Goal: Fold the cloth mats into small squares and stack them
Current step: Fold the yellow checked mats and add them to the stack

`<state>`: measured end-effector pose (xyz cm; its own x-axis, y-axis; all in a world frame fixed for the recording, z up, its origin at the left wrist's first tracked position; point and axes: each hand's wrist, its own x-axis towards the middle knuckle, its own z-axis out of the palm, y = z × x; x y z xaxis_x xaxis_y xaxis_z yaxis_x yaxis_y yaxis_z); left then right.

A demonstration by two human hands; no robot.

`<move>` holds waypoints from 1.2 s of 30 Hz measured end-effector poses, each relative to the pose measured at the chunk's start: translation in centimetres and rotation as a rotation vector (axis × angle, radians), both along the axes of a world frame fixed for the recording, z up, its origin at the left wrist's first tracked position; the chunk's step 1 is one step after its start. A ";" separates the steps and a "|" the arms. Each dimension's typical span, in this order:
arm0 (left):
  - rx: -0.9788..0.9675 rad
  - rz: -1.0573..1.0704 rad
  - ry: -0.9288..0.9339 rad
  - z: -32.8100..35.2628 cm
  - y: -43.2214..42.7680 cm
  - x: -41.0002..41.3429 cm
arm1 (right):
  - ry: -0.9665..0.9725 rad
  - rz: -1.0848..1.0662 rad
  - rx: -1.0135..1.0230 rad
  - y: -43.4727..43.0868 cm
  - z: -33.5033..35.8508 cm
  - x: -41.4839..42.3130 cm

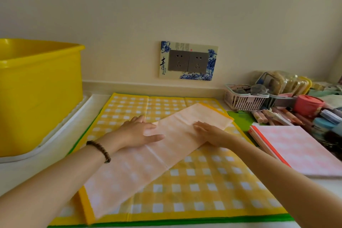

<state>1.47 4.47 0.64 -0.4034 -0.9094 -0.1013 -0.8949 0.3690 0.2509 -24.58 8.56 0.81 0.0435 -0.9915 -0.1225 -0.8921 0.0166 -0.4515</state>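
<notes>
While one folded pale mat [148, 163] lies slantwise on one spread yellow checked mat [203, 187], the left hand [140, 132] and right hand [209, 133] press it, fingers flat. One pink stack [299, 152] sits right of that checked mat, one yellow tub [37, 89] left.

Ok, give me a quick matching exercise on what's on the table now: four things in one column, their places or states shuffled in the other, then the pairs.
Things:
1. yellow tub
2. pale orange mat
3. pink checked mat
4. pink basket

Places or states:
a. lying at the right, untouched
b. standing on the white tray
c. pressed flat under the left hand and right hand
d. back right, beside the red pot

Pairs: 1-b, 2-c, 3-a, 4-d
</notes>
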 end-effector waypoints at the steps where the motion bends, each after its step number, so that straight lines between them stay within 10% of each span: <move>1: -0.002 0.003 0.013 -0.1 0.2 0.1 | 0.000 -0.003 -0.010 -0.6 0.1 0.3; 13: 0.036 0.109 0.178 0.2 -0.2 -1.0 | -0.078 -0.087 -0.041 2.6 -1.0 -0.8; 22: -0.074 0.217 0.780 -1.5 0.1 -1.9 | -0.208 -0.031 -0.111 3.6 -0.7 0.4; 36: -0.275 0.295 0.426 -2.8 1.2 -0.5 | 0.124 0.155 -0.141 5.6 -2.8 4.1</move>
